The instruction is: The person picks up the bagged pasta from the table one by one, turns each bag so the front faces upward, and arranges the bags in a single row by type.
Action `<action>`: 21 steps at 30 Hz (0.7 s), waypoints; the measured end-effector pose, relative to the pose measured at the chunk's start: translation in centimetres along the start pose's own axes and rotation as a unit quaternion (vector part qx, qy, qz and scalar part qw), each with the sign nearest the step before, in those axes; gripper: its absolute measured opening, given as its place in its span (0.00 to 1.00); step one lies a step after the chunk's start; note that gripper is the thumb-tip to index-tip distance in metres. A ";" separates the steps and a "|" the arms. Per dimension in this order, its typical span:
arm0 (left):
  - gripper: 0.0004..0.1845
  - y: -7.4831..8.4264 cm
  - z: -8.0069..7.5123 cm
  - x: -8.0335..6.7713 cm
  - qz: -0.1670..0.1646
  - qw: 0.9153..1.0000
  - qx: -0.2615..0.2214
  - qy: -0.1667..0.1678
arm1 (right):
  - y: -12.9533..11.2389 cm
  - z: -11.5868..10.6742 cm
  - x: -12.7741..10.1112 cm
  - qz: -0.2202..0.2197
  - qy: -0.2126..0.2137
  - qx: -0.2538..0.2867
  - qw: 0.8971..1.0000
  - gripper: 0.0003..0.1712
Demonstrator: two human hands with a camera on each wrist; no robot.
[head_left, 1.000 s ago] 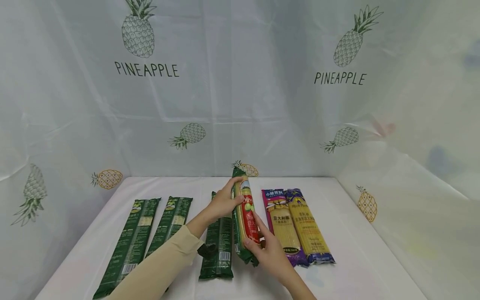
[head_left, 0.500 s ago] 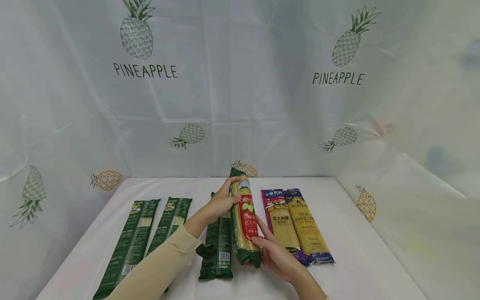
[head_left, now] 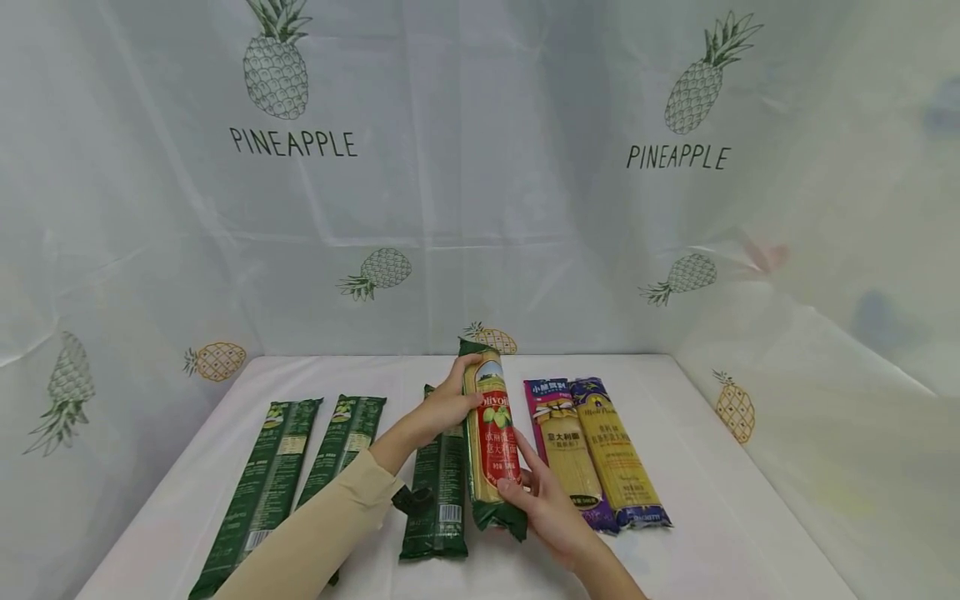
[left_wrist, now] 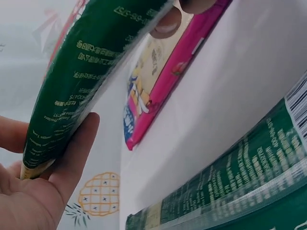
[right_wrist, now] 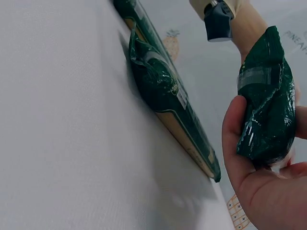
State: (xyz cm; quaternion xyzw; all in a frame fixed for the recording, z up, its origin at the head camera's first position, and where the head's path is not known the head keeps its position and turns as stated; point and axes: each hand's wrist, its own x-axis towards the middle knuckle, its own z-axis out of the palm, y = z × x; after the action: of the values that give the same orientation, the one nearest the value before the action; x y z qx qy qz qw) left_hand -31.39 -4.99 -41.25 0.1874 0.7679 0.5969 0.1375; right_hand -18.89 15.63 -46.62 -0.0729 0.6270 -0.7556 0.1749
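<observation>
Both hands grasp one pasta pack point(head_left: 497, 442) and hold it clear of the white worktop point(head_left: 720, 508), about midway between the left and right edges. Its red-labelled front faces up towards the person, and its far end shows against the hanging cloth point(head_left: 480, 183) beyond the worktop's far edge. The left hand point(head_left: 448, 407) grips it near that far end, with the thumb on the front; the right hand point(head_left: 551, 510) holds the near end, thumb across the front and fingers along the right side. The left wrist view shows the pack's green printed back. Just left of it, a green pack point(head_left: 431, 533) lies on the worktop with its barcode up. Towards the left edge lie two more, an outer green pack point(head_left: 255, 500) and an inner green pack point(head_left: 337, 442), the latter partly hidden by a beige sleeve point(head_left: 322, 529). On the side nearer the right edge, a pink and purple pack point(head_left: 567, 450) lies against a yellow and blue pack point(head_left: 617, 450), both slanting.
</observation>
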 end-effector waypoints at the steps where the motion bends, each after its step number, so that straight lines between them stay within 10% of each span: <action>1: 0.36 0.1 0.0 0.0 0.002 1.000 0.013 0.002 | 0.0 0.0 0.0 -0.008 0.002 -0.005 1.000 0.52; 10: 0.37 0.4 -0.3 -0.1 0.017 0.990 0.136 0.026 | 0.2 0.2 -0.2 -0.039 0.047 -0.076 0.995 0.54; 21: 0.36 -0.3 -0.4 0.1 0.029 0.992 0.118 0.046 | 0.4 0.9 -0.2 -0.060 0.089 -0.161 0.981 0.55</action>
State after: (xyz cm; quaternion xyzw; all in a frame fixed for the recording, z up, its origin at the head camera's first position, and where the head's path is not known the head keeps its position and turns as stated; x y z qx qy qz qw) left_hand -31.67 -5.33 -41.45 0.1969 0.8325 0.5140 0.0621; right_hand -18.36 14.76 -46.82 -0.0698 0.7483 -0.6570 0.0589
